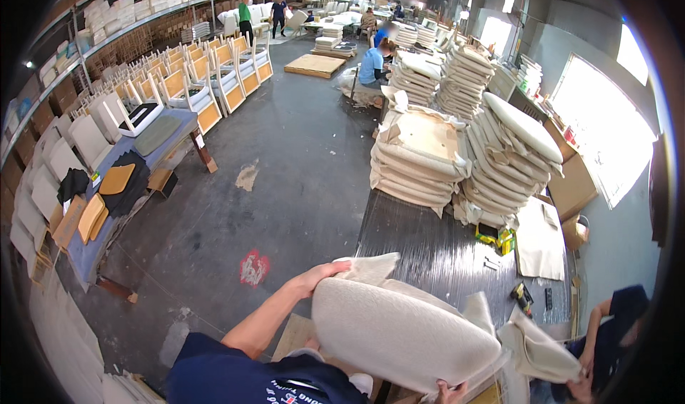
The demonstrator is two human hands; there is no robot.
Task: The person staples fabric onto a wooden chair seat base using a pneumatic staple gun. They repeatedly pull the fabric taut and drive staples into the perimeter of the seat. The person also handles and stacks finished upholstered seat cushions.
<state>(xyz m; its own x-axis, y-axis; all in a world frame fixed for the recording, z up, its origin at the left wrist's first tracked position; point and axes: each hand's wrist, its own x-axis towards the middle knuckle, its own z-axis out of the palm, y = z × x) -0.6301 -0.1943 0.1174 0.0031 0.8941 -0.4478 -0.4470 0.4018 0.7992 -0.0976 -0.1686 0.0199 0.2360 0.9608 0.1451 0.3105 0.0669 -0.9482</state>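
Note:
An upholstered chair seat, padded and covered in off-white fabric, is held tilted in front of me at the near end of the table. My left hand is closed on its upper left corner, where a loose flap of fabric sticks up. At the lower right edge my right hand grips the same seat, its thumb on the padded face. More loose fabric stands up behind the seat's far edge. The underside is hidden from this view.
A plastic-wrapped table carries stacks of covered seats, a power drill and folded fabric. At the right a co-worker's hands hold pale fabric. Chair frames and a blue-covered bench stand left.

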